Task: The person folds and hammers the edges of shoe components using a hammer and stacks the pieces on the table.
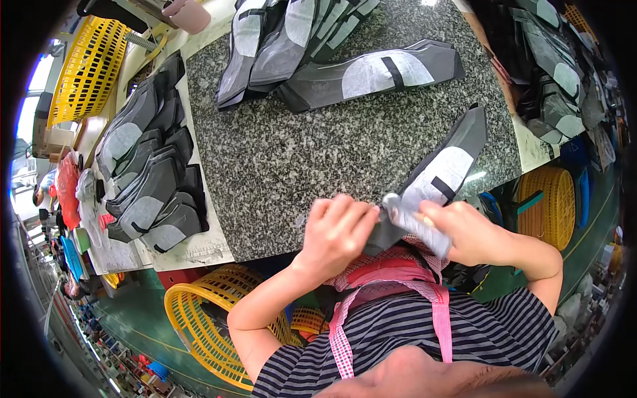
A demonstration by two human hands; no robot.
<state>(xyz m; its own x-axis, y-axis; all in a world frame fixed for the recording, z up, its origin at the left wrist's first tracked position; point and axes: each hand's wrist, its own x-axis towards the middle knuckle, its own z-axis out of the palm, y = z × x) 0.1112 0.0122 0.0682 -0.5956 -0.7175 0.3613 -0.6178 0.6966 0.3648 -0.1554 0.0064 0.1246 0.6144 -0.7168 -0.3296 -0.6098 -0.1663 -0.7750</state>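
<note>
A long dark grey panel (458,156) with a pale patch and a black strip lies slanted over the front right of the stone slab. My left hand (337,232) is closed, its fingers pinching the panel's near end at the slab's front edge. In my right hand (461,229) is a hammer (421,227), smeared by motion, with its rounded metal end close to my left fingertips and over the panel. Part of the panel's near end is hidden under the hammer and my hands.
The speckled stone slab (279,179) carries another panel (371,76) and a stack of panels (285,40) at the back. More panels (156,172) lie left, others (554,73) right. Yellow baskets (199,325) stand below the front edge, and a pink cup (187,14) sits back left.
</note>
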